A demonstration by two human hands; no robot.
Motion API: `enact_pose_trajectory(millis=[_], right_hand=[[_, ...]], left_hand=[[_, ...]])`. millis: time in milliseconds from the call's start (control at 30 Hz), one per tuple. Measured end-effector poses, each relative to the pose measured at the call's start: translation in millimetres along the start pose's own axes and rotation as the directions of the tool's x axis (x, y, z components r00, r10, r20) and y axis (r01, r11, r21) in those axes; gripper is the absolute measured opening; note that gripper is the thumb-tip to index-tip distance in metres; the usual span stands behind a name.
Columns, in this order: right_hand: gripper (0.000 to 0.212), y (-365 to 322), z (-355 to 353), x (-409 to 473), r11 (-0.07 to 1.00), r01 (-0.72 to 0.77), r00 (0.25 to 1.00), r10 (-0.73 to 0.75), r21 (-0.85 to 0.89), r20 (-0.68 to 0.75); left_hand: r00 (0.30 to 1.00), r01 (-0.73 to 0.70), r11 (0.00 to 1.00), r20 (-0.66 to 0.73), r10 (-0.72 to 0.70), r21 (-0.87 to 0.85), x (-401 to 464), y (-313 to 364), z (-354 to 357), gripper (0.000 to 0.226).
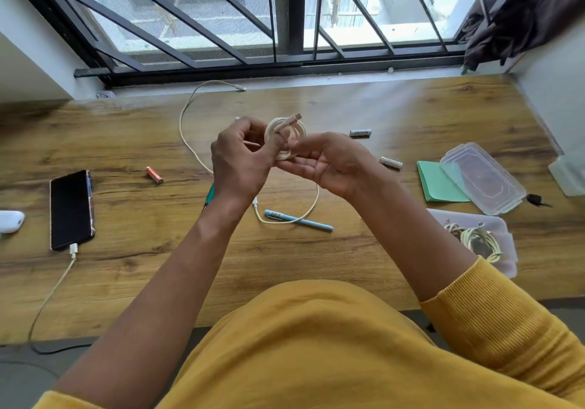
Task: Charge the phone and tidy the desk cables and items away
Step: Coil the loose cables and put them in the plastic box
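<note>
Above the middle of the wooden desk (395,111), my left hand (239,161) and my right hand (329,161) hold a coiled white cable (286,133) between them, its plug sticking up at the top. My left fingers curl round the coil and pinch its loose end. My right fingers pinch the coil's lower edge. A black phone (71,209) lies at the left with a charging cable (52,294) plugged into its near end. A second loose white cable (186,123) snakes across the desk behind my hands. Another coiled cable (478,240) lies in a clear plastic box (506,234) at the right.
An orange battery (154,175), two white batteries (360,132) (391,162), a blue pen (299,220) and a green-handled tool (209,193) lie about. The box lid (481,176) rests on a green notepad (433,183). A white case (9,220) sits far left, a black key (536,200) far right.
</note>
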State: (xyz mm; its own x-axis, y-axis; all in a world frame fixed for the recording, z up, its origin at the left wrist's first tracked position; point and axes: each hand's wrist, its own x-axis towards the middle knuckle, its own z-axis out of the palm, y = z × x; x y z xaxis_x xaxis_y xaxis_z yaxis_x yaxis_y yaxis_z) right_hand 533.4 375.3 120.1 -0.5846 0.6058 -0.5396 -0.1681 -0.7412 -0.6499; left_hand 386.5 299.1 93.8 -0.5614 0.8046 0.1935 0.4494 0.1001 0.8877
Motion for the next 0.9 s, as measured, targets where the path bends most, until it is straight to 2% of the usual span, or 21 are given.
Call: enact_pose_trajectory(millis=[67, 133, 233, 333, 467, 533, 667, 800, 900], right_hand=[[0.032, 1.7, 1.4, 0.2, 0.999, 0.028, 0.999, -0.029, -0.019, -0.022], [0.031, 4.9, 5.0, 1.2, 0.996, 0.062, 0.997, -0.064, -0.057, -0.036], [0.022, 9.1, 12.7, 4.4, 0.985, 0.110, 0.991, -0.119, -0.130, -0.065], [0.012, 10.6, 20.0, 7.6, 0.961, 0.158, 0.973, -0.191, -0.228, -0.130], [0.022, 9.6, 22.4, 10.2, 0.936, 0.209, 0.943, -0.269, -0.282, -0.194], [0.019, 6.7, 23.3, 9.6, 0.939, 0.219, 0.941, -0.275, -0.265, -0.196], [0.018, -1.9, 17.6, 6.5, 0.976, 0.174, 0.976, -0.189, -0.128, -0.110], [0.019, -7.8, 8.3, 3.0, 0.980, 0.156, 0.988, -0.156, -0.124, 0.017], [0.027, -9.0, 3.3, 0.6, 0.992, 0.122, 0.985, -0.122, 0.014, 0.121]], left_hand=[[0.987, -0.106, 0.994, -0.119, 0.110, 0.040, -3.4, 0.9, -0.4, 0.029], [0.960, -0.201, 0.974, -0.174, 0.218, 0.109, -7.0, 0.4, 1.5, 0.019], [0.941, -0.236, 0.961, -0.211, 0.263, 0.147, -9.6, 0.2, 2.9, 0.015], [0.951, -0.210, 0.977, -0.220, 0.215, 0.047, -11.3, 3.8, 3.4, 0.013], [0.979, -0.115, 0.982, -0.183, 0.087, -0.151, -11.1, 7.9, 6.2, 0.015], [0.988, -0.060, 0.961, -0.153, 0.019, -0.268, -9.4, 8.6, 5.7, 0.016], [0.991, 0.027, 0.915, -0.112, -0.079, -0.403, -4.6, 9.5, 0.5, 0.015], [0.984, 0.052, 0.925, -0.138, -0.111, -0.375, 1.1, 10.5, -0.6, 0.015], [0.980, 0.113, 0.906, -0.105, -0.169, -0.408, 5.2, 11.1, -1.9, 0.013]])
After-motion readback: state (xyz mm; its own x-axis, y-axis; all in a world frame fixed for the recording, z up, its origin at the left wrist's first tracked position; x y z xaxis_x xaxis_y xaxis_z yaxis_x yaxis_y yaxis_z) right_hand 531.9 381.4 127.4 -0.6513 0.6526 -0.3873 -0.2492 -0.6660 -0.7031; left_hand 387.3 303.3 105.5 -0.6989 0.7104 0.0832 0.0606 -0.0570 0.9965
